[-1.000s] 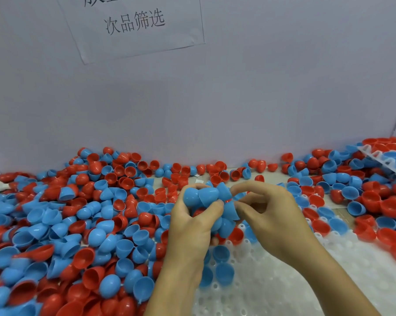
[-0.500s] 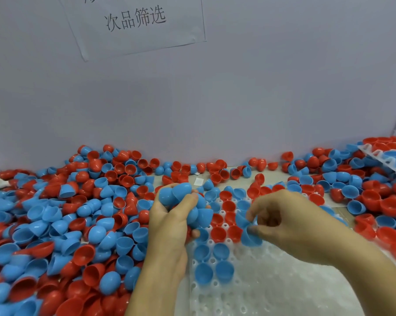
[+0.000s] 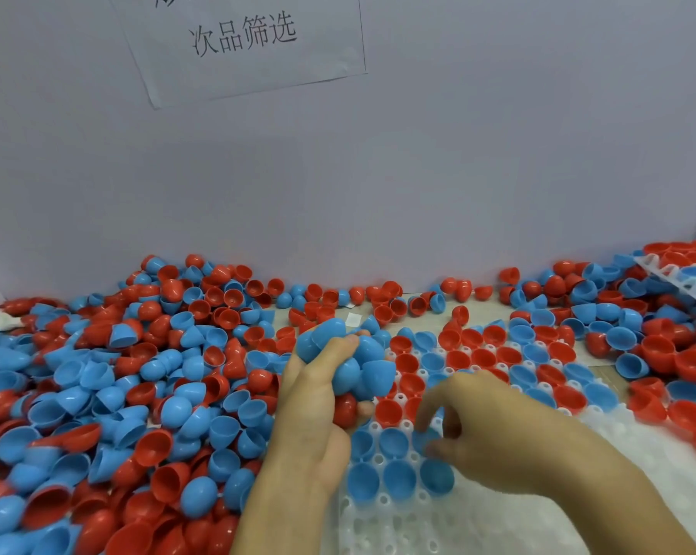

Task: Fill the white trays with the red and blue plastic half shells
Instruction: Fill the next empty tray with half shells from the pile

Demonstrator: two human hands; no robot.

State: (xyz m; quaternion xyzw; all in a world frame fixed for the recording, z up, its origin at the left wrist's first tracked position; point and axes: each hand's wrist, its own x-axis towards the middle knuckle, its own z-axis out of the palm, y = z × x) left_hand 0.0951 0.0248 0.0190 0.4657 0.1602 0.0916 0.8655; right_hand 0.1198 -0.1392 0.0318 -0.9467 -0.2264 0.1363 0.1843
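Nearest the camera, the white tray (image 3: 478,526) is lying flat on the desk, its closest pockets showing bare and waiting to be filled. Just beyond that bare stretch, two rows of blue half shells (image 3: 394,478) are sitting open side up in their pockets. The right hand (image 3: 494,438) is hovering low over this patch, its fingers (image 3: 432,406) curling down toward a blue shell (image 3: 426,438) at the end of the upper blue row. The hand is blurring here, so I cannot tell whether the fingertips are pinching that shell or only touching it; it looks as if they are seating it in its pocket.

Just to the left, the left hand (image 3: 318,398) is gripping a handful of blue shells (image 3: 354,362), with a red one (image 3: 344,408) tucked underneath, held close above the tray's left edge. This is probably serving as a ready supply, so the right hand is needing only a short reach for each piece.

Farther back, the tray's rows are holding a mix of red and blue shells (image 3: 494,358), so the far half appears largely filled while the near half is not.

Around the tray, loose red and blue shells (image 3: 138,394) are piling across the desk, thickest on the left. At the far right, a second tray (image 3: 658,270) is resting tilted on the heap. Behind everything, a paper sign (image 3: 242,38) is hanging on the pale wall (image 3: 498,154).
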